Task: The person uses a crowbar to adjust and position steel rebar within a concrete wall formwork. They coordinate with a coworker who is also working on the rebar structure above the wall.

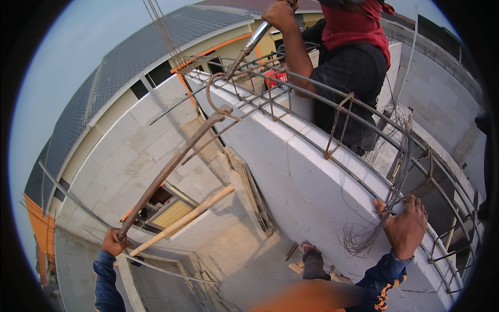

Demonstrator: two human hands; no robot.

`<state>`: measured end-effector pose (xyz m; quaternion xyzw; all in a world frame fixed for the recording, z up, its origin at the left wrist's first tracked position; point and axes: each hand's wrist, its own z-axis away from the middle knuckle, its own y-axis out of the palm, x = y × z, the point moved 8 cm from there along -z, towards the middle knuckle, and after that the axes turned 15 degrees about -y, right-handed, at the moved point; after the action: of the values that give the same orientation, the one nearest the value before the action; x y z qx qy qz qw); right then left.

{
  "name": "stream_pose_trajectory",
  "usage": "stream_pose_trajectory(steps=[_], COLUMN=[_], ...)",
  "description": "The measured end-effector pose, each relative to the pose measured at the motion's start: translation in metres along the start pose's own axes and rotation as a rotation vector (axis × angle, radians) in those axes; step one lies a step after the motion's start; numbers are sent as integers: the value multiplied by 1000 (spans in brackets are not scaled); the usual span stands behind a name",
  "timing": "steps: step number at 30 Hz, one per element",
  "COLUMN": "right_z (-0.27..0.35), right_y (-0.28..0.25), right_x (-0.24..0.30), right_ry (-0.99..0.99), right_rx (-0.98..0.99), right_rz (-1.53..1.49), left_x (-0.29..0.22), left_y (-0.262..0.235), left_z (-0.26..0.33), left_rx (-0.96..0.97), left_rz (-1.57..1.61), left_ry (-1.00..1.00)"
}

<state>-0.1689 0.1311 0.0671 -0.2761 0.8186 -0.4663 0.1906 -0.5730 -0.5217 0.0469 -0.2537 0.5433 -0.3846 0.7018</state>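
Observation:
My left hand (115, 242) is closed round the lower end of a long rusty bending bar (169, 166). The bar slants up and away, and its head meets the curved end of a bent rebar (209, 93). My right hand (405, 227) lies on the top edge of the white block wall (309, 161), over a rebar, with thumb and fingers apart. Beside its thumb hangs a bundle of thin tie wire (366, 236), its loose ends draped down the wall face. Across the wall, a co-worker's hand (280, 15) grips a silver pipe handle (257, 37) whose rusty end reaches the same bent rebar.
A rebar cage (343, 104) with stirrups runs along the wall top. The co-worker (348, 67) sits at its far side. Below on my left are a wooden pole (182, 221), leaning boards (249, 192) and a floor (228, 249) far down. Vertical rebars (161, 26) stick up beyond.

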Motion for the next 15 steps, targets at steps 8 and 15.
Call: stream_pose_trajectory(steps=[8,15], right_z=[0,1], right_y=[-3,-3], right_x=[0,-1], right_ry=[-6,-12], right_rx=[-4,-34], right_rz=[-9,23], left_x=[-20,26], left_y=[-42,98], left_z=[5,11], left_rx=[-3,289], left_rz=[-185,40], left_ry=[27,-36])
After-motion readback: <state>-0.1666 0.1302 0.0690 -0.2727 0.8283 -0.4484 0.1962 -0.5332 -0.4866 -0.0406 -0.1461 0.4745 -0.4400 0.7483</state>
